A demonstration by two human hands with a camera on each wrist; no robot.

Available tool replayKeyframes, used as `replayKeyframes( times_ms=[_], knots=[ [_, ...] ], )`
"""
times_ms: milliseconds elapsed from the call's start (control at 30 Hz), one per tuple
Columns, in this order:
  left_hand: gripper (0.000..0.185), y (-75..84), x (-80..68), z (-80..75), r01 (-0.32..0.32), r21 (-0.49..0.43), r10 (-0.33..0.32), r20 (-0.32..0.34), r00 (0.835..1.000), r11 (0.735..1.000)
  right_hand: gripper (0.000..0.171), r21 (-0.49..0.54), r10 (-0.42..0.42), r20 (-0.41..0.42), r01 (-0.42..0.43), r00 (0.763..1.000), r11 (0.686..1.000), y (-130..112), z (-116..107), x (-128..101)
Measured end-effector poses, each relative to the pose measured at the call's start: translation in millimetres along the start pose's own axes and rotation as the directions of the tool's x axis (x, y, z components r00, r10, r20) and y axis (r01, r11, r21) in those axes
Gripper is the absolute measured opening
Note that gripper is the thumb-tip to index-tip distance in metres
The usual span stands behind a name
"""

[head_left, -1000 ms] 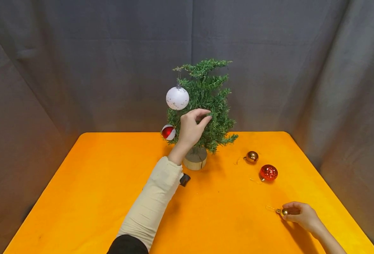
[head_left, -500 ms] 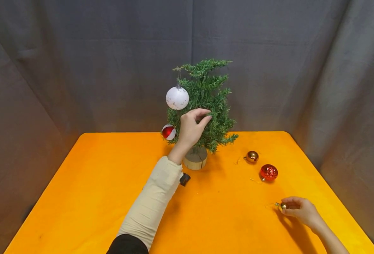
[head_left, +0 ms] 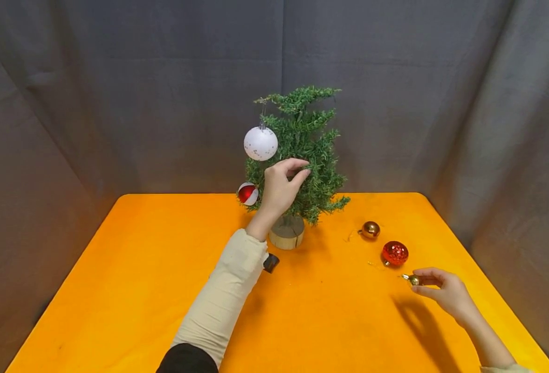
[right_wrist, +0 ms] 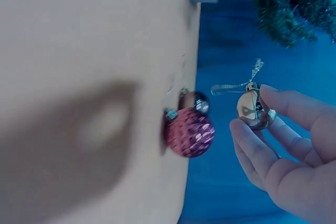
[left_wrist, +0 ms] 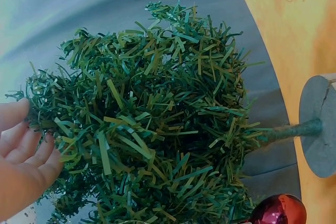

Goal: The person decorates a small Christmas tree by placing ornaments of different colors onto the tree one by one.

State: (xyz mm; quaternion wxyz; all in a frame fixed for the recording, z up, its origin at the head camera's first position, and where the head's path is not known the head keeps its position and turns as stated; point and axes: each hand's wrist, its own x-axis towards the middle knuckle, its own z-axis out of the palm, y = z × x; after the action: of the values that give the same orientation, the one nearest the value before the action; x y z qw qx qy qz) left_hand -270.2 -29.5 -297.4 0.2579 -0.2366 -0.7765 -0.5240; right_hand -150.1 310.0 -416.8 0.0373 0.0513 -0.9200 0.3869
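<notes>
A small green tree (head_left: 302,155) on a round wooden base (head_left: 286,234) stands at the back of the orange table (head_left: 139,280). My left hand (head_left: 281,184) pinches one of its branches (left_wrist: 47,124) between thumb and fingers. A white bauble (head_left: 260,143) and a red-and-white bauble (head_left: 247,194) hang on the tree's left side. My right hand (head_left: 435,287) holds a small gold bauble (head_left: 413,280) (right_wrist: 253,109) just above the table, its hanging loop (right_wrist: 236,83) sticking out.
A larger gold bauble (head_left: 370,229) and a red glitter bauble (head_left: 394,253) (right_wrist: 189,131) lie on the table right of the tree. A small black object (head_left: 271,263) sits beside my left sleeve. Grey cloth hangs behind and at both sides.
My right hand has lifted the small gold bauble off the table and carried it up and back toward the red bauble. My left hand stays on the branch.
</notes>
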Motion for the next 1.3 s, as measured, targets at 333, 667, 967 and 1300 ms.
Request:
replayKeyframes(
  times_ms=[333,667,967,1300],
  knots=[
    [0.017,-2.5,-1.6,-0.7,0.018,-0.009,-0.018,-0.005,1.000,1.000,0.033,0.043,-0.028,-0.015,0.028,0.999,0.999,-34,7,16],
    [0.018,-1.0,-1.6,-0.4,0.013,-0.020,-0.013,0.009,1.000,1.000,0.034,0.042,-0.052,-0.052,0.054,0.997,0.998,-55,7,24],
    [0.018,-1.8,-0.1,-1.7,0.003,-0.011,-0.003,0.009,1.000,1.000,0.034,0.070,-0.116,-0.086,0.122,0.990,0.990,-71,7,32],
    [0.018,-0.3,0.8,-1.3,0.008,-0.007,-0.008,0.015,1.000,1.000,0.036,0.181,-0.194,-0.088,0.207,0.977,0.961,-92,9,45]
  ],
)
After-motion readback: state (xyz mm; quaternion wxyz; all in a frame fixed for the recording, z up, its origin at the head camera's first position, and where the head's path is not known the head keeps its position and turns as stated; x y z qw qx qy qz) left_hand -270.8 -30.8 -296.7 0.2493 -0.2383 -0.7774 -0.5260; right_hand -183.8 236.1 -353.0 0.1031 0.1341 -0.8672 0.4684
